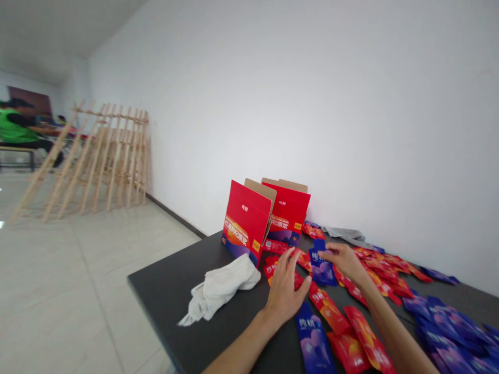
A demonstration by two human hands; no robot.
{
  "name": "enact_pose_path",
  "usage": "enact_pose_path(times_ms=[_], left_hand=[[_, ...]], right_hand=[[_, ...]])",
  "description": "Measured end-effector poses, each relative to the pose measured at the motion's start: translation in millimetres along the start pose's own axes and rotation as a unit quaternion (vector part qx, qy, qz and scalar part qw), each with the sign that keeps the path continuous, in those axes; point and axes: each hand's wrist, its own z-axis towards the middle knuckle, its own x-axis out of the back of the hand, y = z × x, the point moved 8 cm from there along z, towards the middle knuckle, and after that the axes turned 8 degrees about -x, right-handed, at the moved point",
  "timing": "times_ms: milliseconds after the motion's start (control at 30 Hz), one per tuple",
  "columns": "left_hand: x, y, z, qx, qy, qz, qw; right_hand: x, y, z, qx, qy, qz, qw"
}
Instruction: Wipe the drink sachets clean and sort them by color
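My right hand (343,261) pinches a blue pouch (323,274) near its right edge. The pouch is printed with white characters and purple fruit, and its neck points away from me. Just left of it, my left hand (285,288) hovers over red pouches, fingers apart and nothing in its grasp. One red pouch (330,310) and another blue pouch (314,340) lie on the table below my hands. Behind my left hand stand two open red cartons, a nearer one (245,221) and a farther one (290,208), flaps raised.
A crumpled white cloth (224,285) lies on the dark table (167,291) near its left edge. Red pouches (384,272) and a heap of blue pouches (452,332) cover the right side. Wooden frames (113,156) lean by the wall; a person in green sits far left.
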Motion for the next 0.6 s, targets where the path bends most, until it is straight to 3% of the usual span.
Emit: enact_pose_path(times_ms=[100,200,267,367,467,533,600], left_hand=[[-13.8,-1,-1,0.056,-0.037,-0.126,0.990],[-48.1,5,-13,0.141,-0.120,-0.343,0.921],[-59.3,13,-21,0.174,-0.123,-0.428,0.878],[-57.1,14,-26,0.213,-0.087,-0.434,0.871],[-45.2,5,-23,0.242,-0.052,-0.401,0.882],[-33.2,-5,-18,0.251,0.000,-0.382,0.889],[-23.9,-15,-15,0.257,0.050,-0.370,0.891]], right_hand=[[7,-34,-31,0.043,-0.052,0.006,0.998],[-7,-65,-59,0.078,-0.102,0.037,0.991],[-17,-71,-67,0.082,-0.103,0.049,0.990],[-21,-56,-68,0.057,-0.050,0.083,0.994],[-16,-17,-70,-0.028,0.019,0.133,0.991],[-26,4,-78,-0.079,-0.010,0.094,0.992],[-51,16,-92,-0.109,-0.100,0.000,0.989]])
